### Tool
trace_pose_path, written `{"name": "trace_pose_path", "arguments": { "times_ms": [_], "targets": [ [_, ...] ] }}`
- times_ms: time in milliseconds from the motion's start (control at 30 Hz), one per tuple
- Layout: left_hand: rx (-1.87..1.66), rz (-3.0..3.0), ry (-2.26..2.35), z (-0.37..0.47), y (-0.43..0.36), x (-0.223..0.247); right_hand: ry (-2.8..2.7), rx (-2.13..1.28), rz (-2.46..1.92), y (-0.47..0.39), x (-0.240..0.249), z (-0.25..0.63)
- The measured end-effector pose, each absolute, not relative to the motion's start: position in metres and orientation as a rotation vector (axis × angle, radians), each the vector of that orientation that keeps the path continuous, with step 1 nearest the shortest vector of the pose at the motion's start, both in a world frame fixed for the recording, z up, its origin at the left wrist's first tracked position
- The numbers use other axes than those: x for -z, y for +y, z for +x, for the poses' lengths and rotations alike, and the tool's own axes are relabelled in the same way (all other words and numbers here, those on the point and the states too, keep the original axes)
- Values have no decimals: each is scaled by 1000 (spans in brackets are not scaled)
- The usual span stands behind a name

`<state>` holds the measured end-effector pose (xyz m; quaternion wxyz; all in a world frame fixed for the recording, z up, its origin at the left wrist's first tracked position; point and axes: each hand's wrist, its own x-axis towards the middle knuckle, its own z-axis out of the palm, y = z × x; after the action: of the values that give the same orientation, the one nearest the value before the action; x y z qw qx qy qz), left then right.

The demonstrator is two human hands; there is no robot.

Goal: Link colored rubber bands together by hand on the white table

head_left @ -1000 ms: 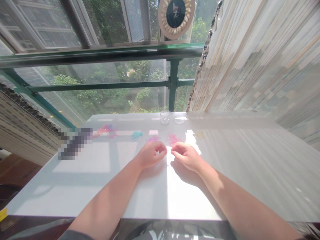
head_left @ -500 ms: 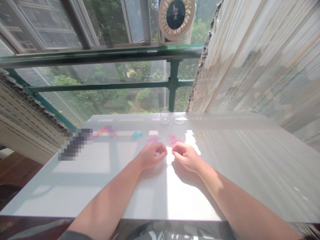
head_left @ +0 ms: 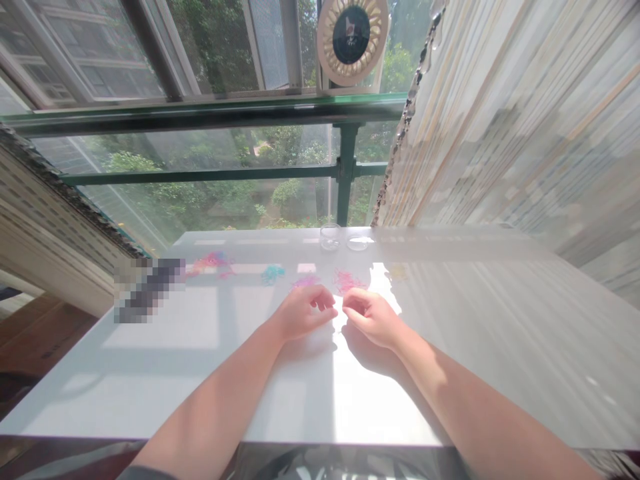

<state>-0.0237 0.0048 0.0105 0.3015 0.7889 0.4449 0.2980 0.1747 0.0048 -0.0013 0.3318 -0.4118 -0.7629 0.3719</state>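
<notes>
My left hand (head_left: 309, 312) is just above the white table (head_left: 280, 400), with its fingers curled and a small gap between thumb and fingertips. Facing it, close by, my right hand (head_left: 371, 317) has thumb and fingers pinched together; anything between them is too small to make out. Just beyond both hands lies a loose pile of thin pink strands (head_left: 349, 280), perhaps small rubber bands. A purple pile (head_left: 306, 281) sits behind my left hand, and a teal pile (head_left: 273, 273) is farther left. Some faint yellow strands (head_left: 399, 271) lie beyond my right hand.
At the table's back edge stand a clear round container (head_left: 330, 238) and a flat clear dish or lid (head_left: 357, 243). A mixed-colour pile (head_left: 213, 260) lies back left, near a blurred dark object (head_left: 151, 290). Curtains (head_left: 500, 120) hang at right; a fan (head_left: 353, 37) stands by the window.
The left thumb and fingertips have parted slightly from their pinch. A thin line of shadow between the two hands' shadows is no longer seen. The right hand stays pinched, nearly in place.
</notes>
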Motion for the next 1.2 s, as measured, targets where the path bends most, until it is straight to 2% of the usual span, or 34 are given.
{"name": "trace_pose_path", "arguments": {
  "times_ms": [367,900,1100,1200],
  "targets": [
    [-663,2096,1228,-22,2,-14,-2022,-980,-1041,2,1,173],
    [-683,2082,1244,-25,2,-16,-1968,-922,-1091,7,-4,180],
    [-799,2080,1203,-22,2,-13,-1985,-982,-1053,6,1,176],
    [-727,2079,1200,-20,1,-13,-2013,-1012,-1021,3,2,173]
  ]
}}
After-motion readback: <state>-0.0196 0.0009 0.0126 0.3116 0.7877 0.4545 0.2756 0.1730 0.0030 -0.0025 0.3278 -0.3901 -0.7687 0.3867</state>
